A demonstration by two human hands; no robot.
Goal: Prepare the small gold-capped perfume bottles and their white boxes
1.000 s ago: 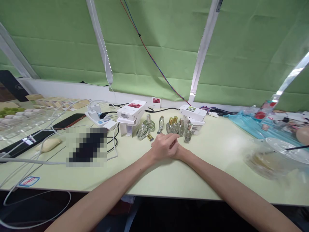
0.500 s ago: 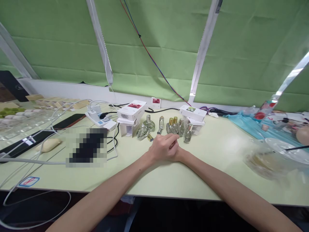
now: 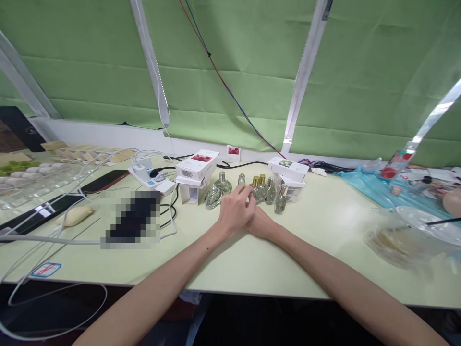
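Observation:
My left hand [image 3: 235, 209] rests over my right hand [image 3: 260, 222] in the middle of the table, its fingers bent and closed. Whether it holds anything is hidden. The left hand covers my right hand's fingers. Just beyond the hands stand several small glass perfume bottles: one with a silver cap [image 3: 280, 200] at the right, gold-capped ones [image 3: 262, 186] beside it, and another silver-capped one [image 3: 241, 179] behind my left hand. To the left, a round glass bottle [image 3: 224, 183] stands behind a glass bottle lying on its side [image 3: 213, 196].
White boxes [image 3: 197, 166] are stacked left of the bottles, and more [image 3: 288, 168] at the right. Cables and a power strip [image 3: 147, 179] lie left, near a computer mouse [image 3: 74, 216]. A clear plastic container [image 3: 396, 245] and blue plastic sheet [image 3: 367, 185] are at the right.
Both hands have shifted slightly left and away from me. My left hand now covers the small gold-capped item that lay in front of the bottles. The bottles and boxes stay put.

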